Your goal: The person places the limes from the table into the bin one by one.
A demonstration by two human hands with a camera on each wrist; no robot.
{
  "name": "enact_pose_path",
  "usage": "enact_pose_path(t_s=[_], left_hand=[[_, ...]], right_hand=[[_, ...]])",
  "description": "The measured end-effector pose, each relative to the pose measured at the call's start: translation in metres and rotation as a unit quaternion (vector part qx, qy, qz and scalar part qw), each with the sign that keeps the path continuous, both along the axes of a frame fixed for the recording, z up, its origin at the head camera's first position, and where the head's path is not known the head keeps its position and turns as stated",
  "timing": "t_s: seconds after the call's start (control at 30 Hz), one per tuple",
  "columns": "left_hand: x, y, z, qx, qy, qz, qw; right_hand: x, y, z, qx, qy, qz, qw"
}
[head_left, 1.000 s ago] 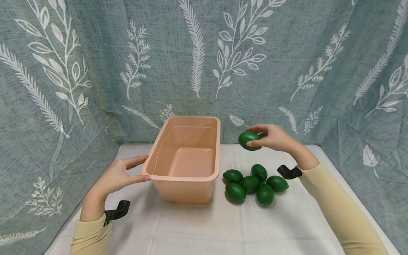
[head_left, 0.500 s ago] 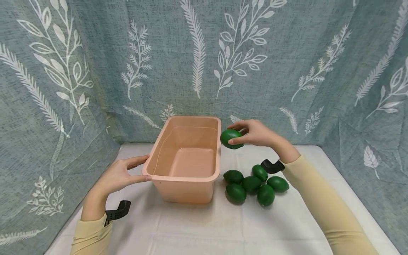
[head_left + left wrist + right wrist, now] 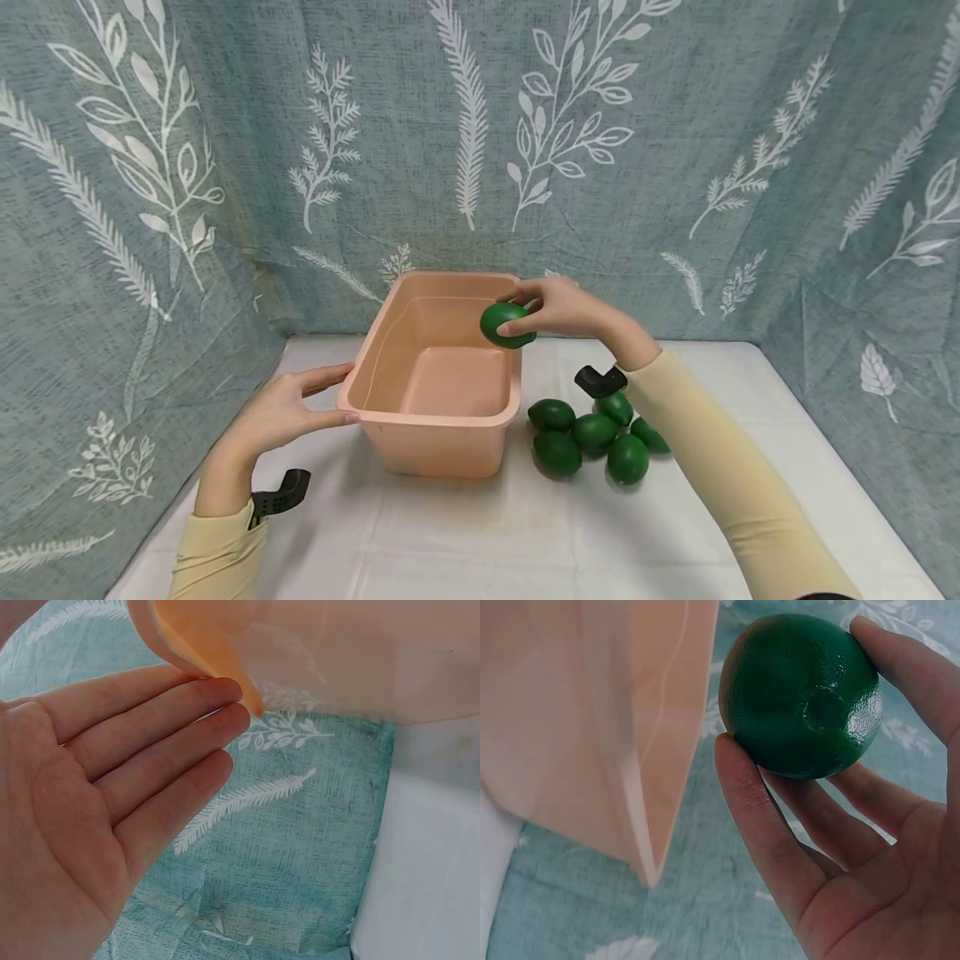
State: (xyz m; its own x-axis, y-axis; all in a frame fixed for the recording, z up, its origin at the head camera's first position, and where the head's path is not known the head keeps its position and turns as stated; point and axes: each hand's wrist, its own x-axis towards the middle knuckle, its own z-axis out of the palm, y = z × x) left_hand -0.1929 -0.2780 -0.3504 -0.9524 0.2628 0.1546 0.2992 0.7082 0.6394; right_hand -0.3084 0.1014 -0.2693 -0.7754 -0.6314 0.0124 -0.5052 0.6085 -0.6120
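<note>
My right hand [image 3: 562, 310] pinches a glossy green lime [image 3: 504, 325] between thumb and fingertips, above the right rim of a peach plastic bin [image 3: 442, 448]. In the right wrist view the lime [image 3: 799, 697] shows up close beside the bin wall [image 3: 562, 697]. My left hand [image 3: 281, 412] touches the bin's near left corner. The left wrist view shows that hand [image 3: 112, 780] with long straight fingers against the rim [image 3: 172, 645]. No lime is visible inside the bin from the head view.
Several more green limes [image 3: 594, 433] lie grouped on the white tablecloth [image 3: 465, 542], right of the bin. My right forearm partly covers the rightmost one. A blue-green curtain [image 3: 420, 150] with white leaves stands behind and at both sides.
My right hand has carried the lime leftward, from over the table at the right to over the bin's right rim. My left hand keeps its place at the bin's corner.
</note>
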Motion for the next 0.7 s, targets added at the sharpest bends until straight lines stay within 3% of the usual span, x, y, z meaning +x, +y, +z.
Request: enact_pose_path(t_s=[0.53, 0.7], left_hand=[[-0.001, 0.001, 0.002, 0.009, -0.001, -0.008, 0.9999], [-0.002, 0.001, -0.001, 0.009, 0.004, -0.008, 0.9999]], right_hand=[[-0.004, -0.045, -0.014, -0.009, -0.036, 0.054, 0.9979], [-0.007, -0.052, -0.022, -0.036, -0.012, 0.051, 0.9980]])
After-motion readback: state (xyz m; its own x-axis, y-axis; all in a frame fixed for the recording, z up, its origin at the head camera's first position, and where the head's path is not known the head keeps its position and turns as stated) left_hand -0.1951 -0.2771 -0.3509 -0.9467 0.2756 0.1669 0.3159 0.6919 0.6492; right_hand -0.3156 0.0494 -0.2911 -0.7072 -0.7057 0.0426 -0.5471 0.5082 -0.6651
